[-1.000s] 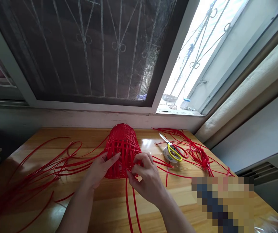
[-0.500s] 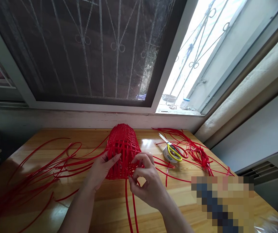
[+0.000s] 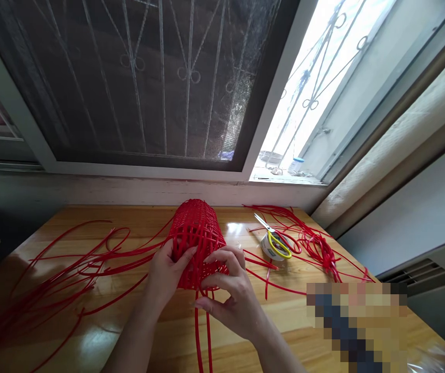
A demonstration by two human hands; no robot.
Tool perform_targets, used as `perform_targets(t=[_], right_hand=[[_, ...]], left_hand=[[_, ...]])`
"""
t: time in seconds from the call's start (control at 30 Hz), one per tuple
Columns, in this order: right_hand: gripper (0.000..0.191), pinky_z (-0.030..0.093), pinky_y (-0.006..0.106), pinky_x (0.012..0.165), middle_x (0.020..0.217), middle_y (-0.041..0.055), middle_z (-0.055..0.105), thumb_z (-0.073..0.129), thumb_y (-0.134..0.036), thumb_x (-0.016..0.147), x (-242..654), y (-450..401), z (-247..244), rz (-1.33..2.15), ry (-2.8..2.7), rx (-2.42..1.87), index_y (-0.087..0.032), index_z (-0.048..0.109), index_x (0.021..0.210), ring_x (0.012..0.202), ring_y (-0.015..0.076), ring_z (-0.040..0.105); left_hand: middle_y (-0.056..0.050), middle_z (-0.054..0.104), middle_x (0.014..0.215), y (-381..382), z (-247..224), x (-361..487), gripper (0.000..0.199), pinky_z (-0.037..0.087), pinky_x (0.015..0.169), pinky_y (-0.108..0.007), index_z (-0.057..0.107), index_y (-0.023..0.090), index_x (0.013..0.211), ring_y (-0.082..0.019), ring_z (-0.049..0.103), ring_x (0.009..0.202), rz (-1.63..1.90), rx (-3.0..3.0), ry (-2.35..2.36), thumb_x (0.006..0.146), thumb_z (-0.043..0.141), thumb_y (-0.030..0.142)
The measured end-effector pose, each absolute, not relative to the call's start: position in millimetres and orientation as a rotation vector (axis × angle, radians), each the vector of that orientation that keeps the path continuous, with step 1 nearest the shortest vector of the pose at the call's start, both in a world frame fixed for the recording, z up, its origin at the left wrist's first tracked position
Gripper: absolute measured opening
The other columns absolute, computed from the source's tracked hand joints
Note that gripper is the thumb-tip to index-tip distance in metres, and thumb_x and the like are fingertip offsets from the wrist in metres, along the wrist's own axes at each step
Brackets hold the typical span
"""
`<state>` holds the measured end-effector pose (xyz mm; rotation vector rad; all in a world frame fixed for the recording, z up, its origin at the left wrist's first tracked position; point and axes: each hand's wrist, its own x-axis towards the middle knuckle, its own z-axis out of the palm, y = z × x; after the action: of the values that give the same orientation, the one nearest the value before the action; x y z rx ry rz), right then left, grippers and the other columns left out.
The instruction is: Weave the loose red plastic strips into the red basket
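Note:
A woven red basket [image 3: 197, 217] of flat plastic strips lies on its side, its dense weave toward the window and a looser lattice toward me. My left hand [image 3: 164, 274] grips its left side, thumb over the lattice and the other fingers mostly hidden. At the lower right of the lattice is my right hand [image 3: 237, 292], thumb and fingers apart. Its fingertips touch or nearly touch the strips there. Two long red strips [image 3: 209, 339] hang from the near side toward me, just by the right thumb. More loose red strips [image 3: 129, 270] fan out to the left.
Scissors with yellow handles [image 3: 271, 235] rest on a white roll [image 3: 272, 251] to the right. Behind them lies a bundle of red strips [image 3: 321, 251] on the wooden table [image 3: 171, 331]. A window frame [image 3: 148, 170] borders the far edge. A blurred patch covers the lower right.
My right thumb and fingers have spread from a near pinch. The hanging strips have shifted slightly left. My left hand has moved a little right along the basket, which has turned slightly.

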<state>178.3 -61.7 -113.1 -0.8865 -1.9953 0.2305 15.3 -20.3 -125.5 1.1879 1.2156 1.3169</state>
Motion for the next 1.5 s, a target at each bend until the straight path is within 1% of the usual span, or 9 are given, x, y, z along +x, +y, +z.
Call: perform_targets(t=[0.13,0.27,0.37,0.6,0.83,1.07,1.13,1.3,1.5], right_hand=[[0.011,0.042,0.041,0.091,0.106,0.0053,0.055,0.075,-0.025,0.073,177,-63,-116,0.223,-1.990,-0.919,-0.024,0.065,0.076,0.108,0.0261,0.042],[0.010,0.042,0.040,0.087,0.099,0.0054,0.056,0.062,-0.014,0.080,176,-64,-114,0.179,-1.890,-1.001,-0.022,0.060,0.074,0.100,0.0230,0.047],[0.013,0.043,0.040,0.084,0.098,0.0062,0.056,0.057,-0.012,0.082,177,-64,-110,0.157,-1.839,-1.047,-0.021,0.058,0.073,0.097,0.0225,0.048],[0.011,0.046,0.040,0.086,0.107,0.0079,0.052,0.058,-0.014,0.083,183,-63,-105,0.182,-1.912,-1.137,-0.020,0.060,0.075,0.104,0.0243,0.048],[0.015,0.049,0.040,0.086,0.111,0.0088,0.051,0.053,-0.009,0.086,190,-61,-98,0.040,-2.129,-1.179,-0.020,0.060,0.080,0.107,0.0252,0.045],[0.013,0.049,0.038,0.088,0.114,0.0076,0.053,0.054,-0.011,0.088,195,-58,-90,0.022,-2.275,-1.065,-0.020,0.062,0.081,0.110,0.0238,0.044],[0.011,0.049,0.039,0.089,0.113,0.0077,0.053,0.055,-0.013,0.088,196,-57,-93,-0.004,-2.240,-1.061,-0.020,0.062,0.083,0.109,0.0238,0.045],[0.010,0.050,0.040,0.085,0.107,0.0085,0.056,0.055,-0.014,0.088,195,-53,-102,-0.066,-2.145,-1.077,-0.020,0.063,0.085,0.102,0.0237,0.048],[0.013,0.052,0.040,0.084,0.107,0.0105,0.056,0.053,-0.012,0.088,191,-52,-107,-0.108,-2.150,-1.086,-0.017,0.063,0.083,0.103,0.0248,0.047]], left_hand=[[0.002,0.067,0.073,-17,-133,15,0.025,0.045,0.062,-0.022,0.066,0.019,0.081,-0.014,0.056,0.067,1.322,1.175,1.198,0.067,0.077,0.037],[-0.001,0.069,0.074,-15,-127,13,0.034,0.049,0.064,-0.025,0.068,0.017,0.080,-0.016,0.060,0.067,1.261,1.098,1.097,0.063,0.078,0.045],[-0.001,0.070,0.074,-16,-124,8,0.038,0.051,0.065,-0.026,0.068,0.017,0.078,-0.016,0.062,0.066,1.215,1.023,1.039,0.060,0.078,0.050],[-0.001,0.070,0.072,-14,-130,1,0.031,0.051,0.065,-0.023,0.069,0.016,0.076,-0.013,0.061,0.065,1.127,0.980,0.957,0.065,0.078,0.043],[-0.004,0.073,0.084,-12,-132,6,0.034,0.055,0.068,-0.028,0.071,0.017,0.089,-0.017,0.065,0.073,1.104,0.938,0.932,0.067,0.077,0.043],[-0.002,0.071,0.076,-12,-132,6,0.034,0.053,0.063,-0.025,0.067,0.015,0.083,-0.014,0.062,0.066,1.093,0.936,0.959,0.068,0.077,0.044],[-0.003,0.072,0.077,-12,-131,6,0.037,0.053,0.062,-0.025,0.067,0.014,0.087,-0.015,0.063,0.066,1.080,0.941,0.963,0.068,0.076,0.044],[-0.005,0.073,0.084,-13,-131,6,0.041,0.052,0.075,-0.030,0.067,0.014,0.096,-0.018,0.065,0.078,1.048,0.956,0.968,0.071,0.073,0.046],[-0.006,0.074,0.081,-11,-136,1,0.041,0.051,0.076,-0.029,0.072,0.015,0.093,-0.019,0.066,0.077,1.022,0.980,0.972,0.071,0.072,0.049]])
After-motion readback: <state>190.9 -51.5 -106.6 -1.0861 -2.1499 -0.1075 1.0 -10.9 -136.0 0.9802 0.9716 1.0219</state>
